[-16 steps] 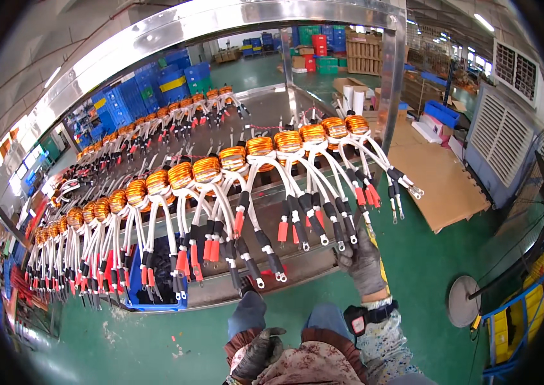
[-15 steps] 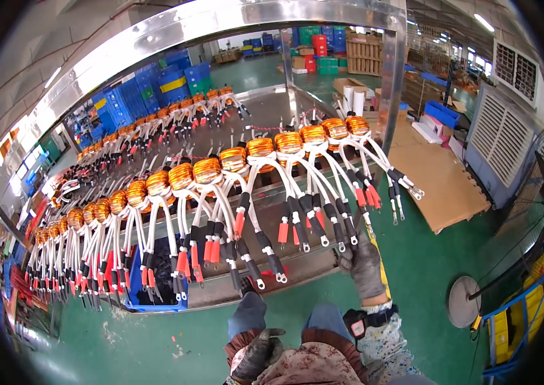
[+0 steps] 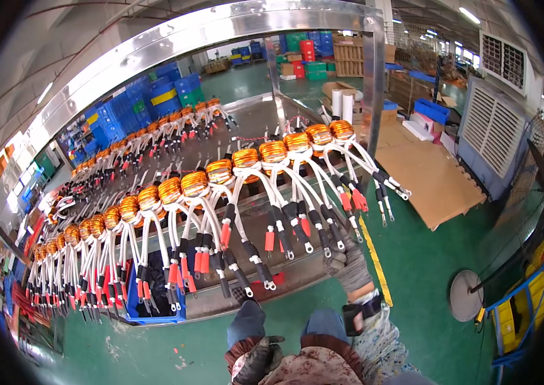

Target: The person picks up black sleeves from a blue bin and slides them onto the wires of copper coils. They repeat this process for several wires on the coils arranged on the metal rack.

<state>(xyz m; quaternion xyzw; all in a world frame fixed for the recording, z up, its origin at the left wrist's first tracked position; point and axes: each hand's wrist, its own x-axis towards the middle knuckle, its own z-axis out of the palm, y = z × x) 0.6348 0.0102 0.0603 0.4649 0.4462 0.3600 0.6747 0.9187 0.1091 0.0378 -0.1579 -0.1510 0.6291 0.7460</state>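
Note:
My right hand (image 3: 349, 264), in a dark grey glove, is at the front edge of the metal rack, beside the hanging black-sleeved lead ends (image 3: 333, 232). Its fingers are curled, and what they grip is hidden. Above it stands a long row of copper-wound coils (image 3: 272, 153), each with white leads hanging over the edge. Those leads end in black or red sleeves, some with ring terminals (image 3: 309, 247). My left hand (image 3: 257, 360), also gloved, is low in front of my body, thumb out to the right; its other fingers are mostly hidden.
A second coil row (image 3: 156, 122) lies farther back on the metal rack (image 3: 246, 115). Below the front row is a blue bin (image 3: 156, 317) of dark pieces. Flattened cardboard (image 3: 426, 179), a grey air cooler (image 3: 493, 128) and a round-based stand (image 3: 466, 295) are at the right.
My view has shifted, so the rack sits slightly lower and farther left. My right hand has moved in toward the hanging lead ends. The left hand stays by my body.

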